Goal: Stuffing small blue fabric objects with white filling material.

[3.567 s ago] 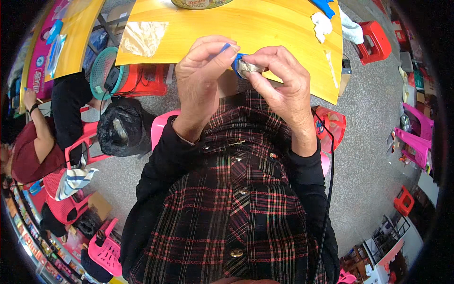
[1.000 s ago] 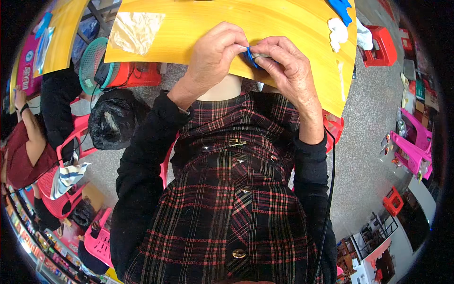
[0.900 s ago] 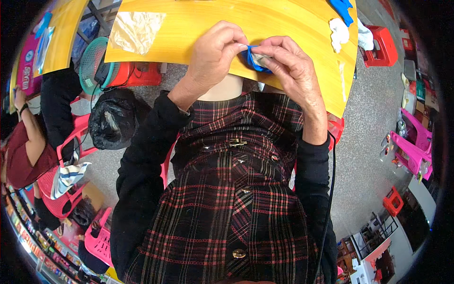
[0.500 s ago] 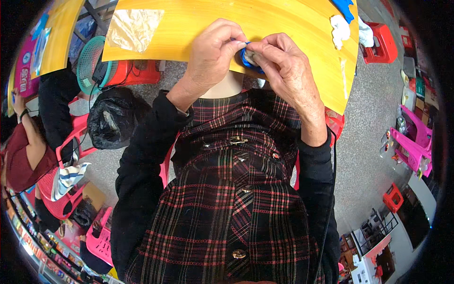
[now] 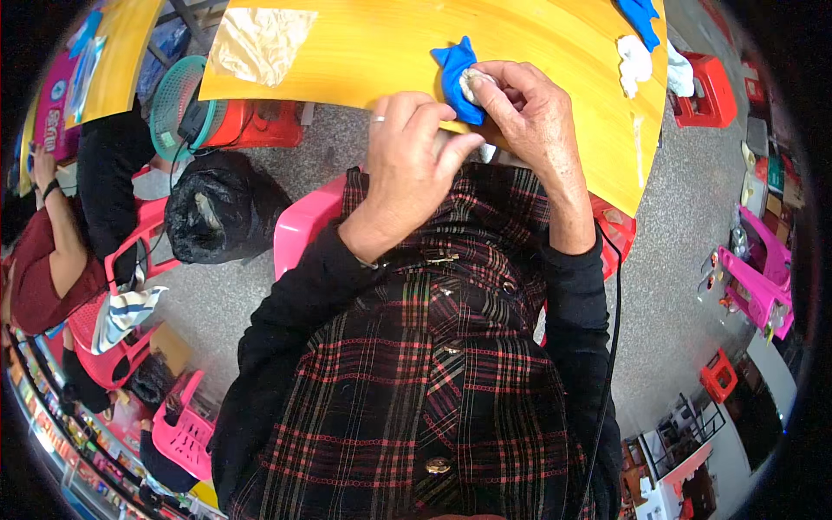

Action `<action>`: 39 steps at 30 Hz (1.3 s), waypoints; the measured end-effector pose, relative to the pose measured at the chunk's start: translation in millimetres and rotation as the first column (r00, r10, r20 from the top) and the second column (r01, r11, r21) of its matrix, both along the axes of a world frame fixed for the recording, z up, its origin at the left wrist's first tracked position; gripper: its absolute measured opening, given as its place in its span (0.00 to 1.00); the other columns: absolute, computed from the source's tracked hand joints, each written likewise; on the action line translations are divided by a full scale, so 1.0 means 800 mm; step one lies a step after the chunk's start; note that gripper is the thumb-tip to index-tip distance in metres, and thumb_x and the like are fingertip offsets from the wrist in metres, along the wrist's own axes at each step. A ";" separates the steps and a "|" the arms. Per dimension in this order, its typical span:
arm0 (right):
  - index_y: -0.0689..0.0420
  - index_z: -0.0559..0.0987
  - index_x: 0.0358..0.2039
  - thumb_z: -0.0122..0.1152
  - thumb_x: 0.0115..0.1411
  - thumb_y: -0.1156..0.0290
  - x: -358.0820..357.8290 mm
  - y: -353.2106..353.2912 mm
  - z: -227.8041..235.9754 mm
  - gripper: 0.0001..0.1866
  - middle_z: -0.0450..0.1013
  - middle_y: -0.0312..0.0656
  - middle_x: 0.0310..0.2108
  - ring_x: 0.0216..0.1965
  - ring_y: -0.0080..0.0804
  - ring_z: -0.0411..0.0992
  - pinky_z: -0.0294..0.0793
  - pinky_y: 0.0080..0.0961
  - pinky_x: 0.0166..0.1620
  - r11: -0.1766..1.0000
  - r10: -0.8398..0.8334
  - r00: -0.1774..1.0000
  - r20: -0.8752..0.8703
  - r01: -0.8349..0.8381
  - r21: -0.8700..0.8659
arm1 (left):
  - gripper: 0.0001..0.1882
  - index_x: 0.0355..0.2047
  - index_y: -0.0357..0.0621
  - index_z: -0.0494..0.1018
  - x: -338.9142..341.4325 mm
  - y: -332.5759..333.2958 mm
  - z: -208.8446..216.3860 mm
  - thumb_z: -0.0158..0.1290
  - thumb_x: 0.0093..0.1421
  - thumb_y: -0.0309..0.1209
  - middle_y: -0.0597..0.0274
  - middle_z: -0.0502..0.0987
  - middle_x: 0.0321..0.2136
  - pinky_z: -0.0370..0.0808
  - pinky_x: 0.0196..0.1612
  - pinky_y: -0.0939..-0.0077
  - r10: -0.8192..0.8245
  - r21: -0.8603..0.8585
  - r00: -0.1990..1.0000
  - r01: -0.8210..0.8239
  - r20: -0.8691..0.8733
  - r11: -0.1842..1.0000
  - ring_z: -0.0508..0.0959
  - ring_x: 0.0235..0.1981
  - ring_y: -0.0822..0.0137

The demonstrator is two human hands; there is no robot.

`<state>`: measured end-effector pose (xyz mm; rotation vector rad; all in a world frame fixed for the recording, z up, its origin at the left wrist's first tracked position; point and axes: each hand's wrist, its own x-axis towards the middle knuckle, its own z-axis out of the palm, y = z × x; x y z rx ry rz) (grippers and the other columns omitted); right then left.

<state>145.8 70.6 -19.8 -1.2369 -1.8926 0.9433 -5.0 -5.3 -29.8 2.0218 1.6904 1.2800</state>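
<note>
A small blue fabric piece [image 5: 456, 76] with two pointed corners at its far end lies at the near edge of the yellow table. A white wad of stuffing [image 5: 473, 83] sits against its right side. My right hand [image 5: 530, 108] is closed, thumb and fingers pinching this wad at the fabric. My left hand [image 5: 409, 156] is at the table edge, just left of and below the fabric. Its thumb stands apart from the curled fingers, and nothing shows between them. The left index fingertip is close to the fabric; whether it touches I cannot tell.
On the yellow table [image 5: 364, 52] lie a crumpled clear plastic bag [image 5: 263, 45], more white stuffing [image 5: 635, 65] and another blue fabric piece [image 5: 640, 19]. A green basket [image 5: 178, 108], a black bag [image 5: 221, 212] and a red stool [image 5: 706, 91] stand around. Another person [image 5: 52, 260] sits at left.
My left hand has let go of the blue fabric and drawn back toward me. The fabric, earlier mostly hidden between both hands, now shows its pointed end. The right hand still pinches.
</note>
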 end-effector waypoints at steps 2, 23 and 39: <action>0.58 0.81 0.40 0.62 0.58 0.63 0.000 -0.002 0.000 0.14 0.75 0.46 0.26 0.26 0.37 0.74 0.74 0.28 0.33 1.000 -0.025 0.999 -0.028 0.025 0.007 | 0.19 0.33 0.41 0.71 0.008 -0.001 0.005 0.66 0.45 0.36 0.58 0.70 0.34 0.64 0.43 0.59 0.038 -0.007 0.998 -0.039 -0.051 0.999 0.69 0.38 0.54; 0.57 0.78 0.41 0.62 0.56 0.71 -0.007 0.025 0.004 0.12 0.75 0.44 0.37 0.39 0.43 0.75 0.75 0.33 0.42 0.859 0.318 0.943 0.101 -0.332 0.390 | 0.08 0.38 0.38 0.75 -0.025 0.016 -0.019 0.56 0.56 0.20 0.57 0.78 0.34 0.74 0.38 0.77 0.129 -0.065 0.960 -0.116 0.250 0.991 0.78 0.35 0.66; 0.53 0.79 0.37 0.64 0.53 0.65 -0.018 0.032 0.009 0.11 0.74 0.41 0.34 0.38 0.41 0.74 0.73 0.33 0.40 0.813 0.393 0.898 0.196 -0.439 0.382 | 0.07 0.32 0.39 0.76 -0.037 0.010 -0.016 0.57 0.53 0.16 0.55 0.77 0.39 0.75 0.42 0.73 0.095 0.088 0.916 -0.140 0.389 0.986 0.77 0.38 0.63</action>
